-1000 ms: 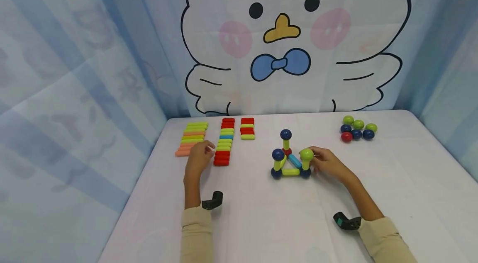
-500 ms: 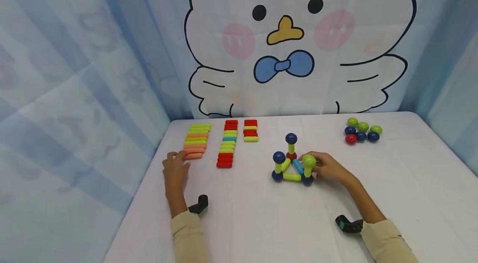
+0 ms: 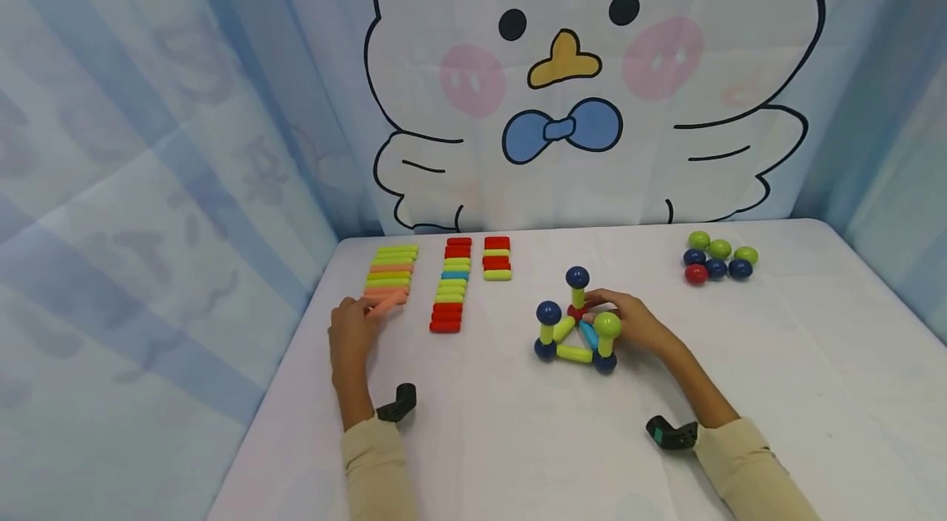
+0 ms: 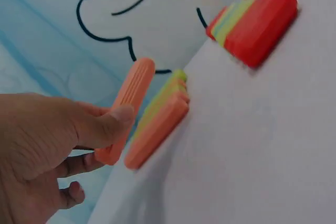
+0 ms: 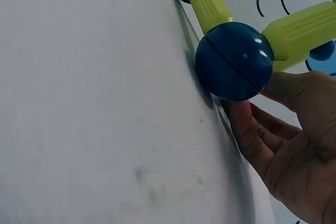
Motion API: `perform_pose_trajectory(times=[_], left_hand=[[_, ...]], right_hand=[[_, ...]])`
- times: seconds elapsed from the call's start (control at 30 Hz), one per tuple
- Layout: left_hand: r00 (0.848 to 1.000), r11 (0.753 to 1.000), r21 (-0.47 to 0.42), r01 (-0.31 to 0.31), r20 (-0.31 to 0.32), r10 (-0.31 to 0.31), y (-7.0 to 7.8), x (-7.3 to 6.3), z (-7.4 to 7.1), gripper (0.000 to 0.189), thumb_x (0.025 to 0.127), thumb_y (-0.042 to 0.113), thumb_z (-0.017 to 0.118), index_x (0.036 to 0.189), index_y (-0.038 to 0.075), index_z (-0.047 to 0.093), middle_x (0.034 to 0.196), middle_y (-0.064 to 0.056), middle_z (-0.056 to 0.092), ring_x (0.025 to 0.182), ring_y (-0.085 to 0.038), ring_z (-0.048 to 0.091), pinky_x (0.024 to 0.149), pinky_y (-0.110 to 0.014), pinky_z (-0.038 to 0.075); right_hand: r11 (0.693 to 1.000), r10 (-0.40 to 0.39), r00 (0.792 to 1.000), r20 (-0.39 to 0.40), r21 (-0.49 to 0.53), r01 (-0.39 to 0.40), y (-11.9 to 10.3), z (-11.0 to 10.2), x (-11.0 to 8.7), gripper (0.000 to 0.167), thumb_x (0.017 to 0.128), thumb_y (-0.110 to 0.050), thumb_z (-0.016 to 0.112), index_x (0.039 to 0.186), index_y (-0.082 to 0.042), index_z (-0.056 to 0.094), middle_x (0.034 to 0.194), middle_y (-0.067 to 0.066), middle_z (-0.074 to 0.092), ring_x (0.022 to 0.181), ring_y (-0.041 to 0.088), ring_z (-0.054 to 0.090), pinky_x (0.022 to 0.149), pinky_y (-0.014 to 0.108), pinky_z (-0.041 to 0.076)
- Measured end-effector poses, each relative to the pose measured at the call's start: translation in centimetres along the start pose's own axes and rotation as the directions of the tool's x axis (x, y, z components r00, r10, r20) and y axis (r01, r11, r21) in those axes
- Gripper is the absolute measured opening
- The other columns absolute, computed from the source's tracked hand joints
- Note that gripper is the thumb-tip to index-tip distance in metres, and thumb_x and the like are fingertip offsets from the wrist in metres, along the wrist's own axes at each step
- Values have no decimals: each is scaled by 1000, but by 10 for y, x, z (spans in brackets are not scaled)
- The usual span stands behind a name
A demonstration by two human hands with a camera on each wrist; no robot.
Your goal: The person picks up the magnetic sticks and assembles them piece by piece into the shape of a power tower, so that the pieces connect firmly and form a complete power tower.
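In the head view my left hand (image 3: pixel 351 334) is at the front of the left column of rods. It pinches an orange building rod (image 4: pixel 131 90) between thumb and fingers, tilted over the orange rods (image 4: pixel 157 129) in the left wrist view. Right of centre stands a triangular ball-and-rod model (image 3: pixel 574 354), with three upright yellow-green rods topped by two dark blue balls and one green ball. My right hand (image 3: pixel 638 322) holds its right rear side, fingers near the red ball and blue rod. The right wrist view shows thumb and fingers behind a dark blue corner ball (image 5: pixel 236 61), partly hidden.
A middle column of red, yellow-green and blue rods (image 3: pixel 447 307) lies right of the left hand, with a short red and green stack (image 3: pixel 497 262) beside it. Several loose balls (image 3: pixel 716 268) sit at the back right. A printed curtain (image 3: pixel 562 192) hangs behind the table.
My left hand has moved left from between the columns to the front of the left one and lifted an orange rod. My right hand has shifted toward the model's rear; the model has turned slightly.
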State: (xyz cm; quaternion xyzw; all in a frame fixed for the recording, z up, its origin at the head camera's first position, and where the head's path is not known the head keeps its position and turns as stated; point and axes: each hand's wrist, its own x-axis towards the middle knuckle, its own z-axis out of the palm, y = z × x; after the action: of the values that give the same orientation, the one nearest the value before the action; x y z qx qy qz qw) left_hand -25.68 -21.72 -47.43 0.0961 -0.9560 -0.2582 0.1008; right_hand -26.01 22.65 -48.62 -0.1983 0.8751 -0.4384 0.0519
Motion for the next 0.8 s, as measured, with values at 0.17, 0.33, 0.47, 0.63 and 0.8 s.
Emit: perform_pose_trajectory(times=[0.17, 0.33, 0.47, 0.63, 0.8], left_hand=[[988, 933, -354, -60, 114, 107, 32, 1, -4, 40, 95, 28, 64, 125, 1, 62, 114, -17, 63, 103, -30, 58, 91, -42, 52], [936, 835, -546, -68, 254, 243, 76, -3, 11, 38, 93, 31, 67, 122, 7, 63, 114, -11, 67, 104, -25, 60, 90, -36, 54], [873, 764, -645, -19, 362, 327, 109, -11, 37, 37, 92, 30, 69, 119, 5, 63, 109, -11, 69, 101, -29, 63, 86, -32, 55], [806, 776, -631, 13, 466, 366, 137, -21, 68, 36, 90, 30, 71, 116, 6, 64, 101, -9, 70, 91, -23, 63, 81, -28, 55], [757, 801, -599, 23, 534, 377, 148, -28, 85, 28, 90, 23, 70, 114, 8, 66, 100, -6, 69, 87, -15, 61, 83, -30, 55]], right_hand=[[1000, 9, 1000, -23, -25, -9, -2, 5, 2, 40, 96, -18, 61, 129, 5, 56, 122, 24, 64, 119, 42, 56, 100, 55, 46], [999, 15, 1000, -10, -31, -15, -4, 11, 6, 40, 97, -20, 61, 130, 3, 56, 119, 23, 65, 116, 41, 57, 99, 55, 48], [999, 21, 1000, -1, -42, -21, -5, 15, 7, 39, 97, -21, 60, 128, 2, 57, 115, 22, 65, 110, 39, 60, 96, 53, 50], [999, 30, 1000, 7, -21, -30, -12, 16, 6, 36, 98, -23, 59, 125, 0, 59, 118, 21, 64, 112, 38, 60, 96, 51, 51], [1000, 24, 1000, 13, -20, -24, -15, 17, 6, 34, 99, -22, 58, 125, 0, 59, 121, 20, 64, 116, 37, 58, 98, 50, 50]])
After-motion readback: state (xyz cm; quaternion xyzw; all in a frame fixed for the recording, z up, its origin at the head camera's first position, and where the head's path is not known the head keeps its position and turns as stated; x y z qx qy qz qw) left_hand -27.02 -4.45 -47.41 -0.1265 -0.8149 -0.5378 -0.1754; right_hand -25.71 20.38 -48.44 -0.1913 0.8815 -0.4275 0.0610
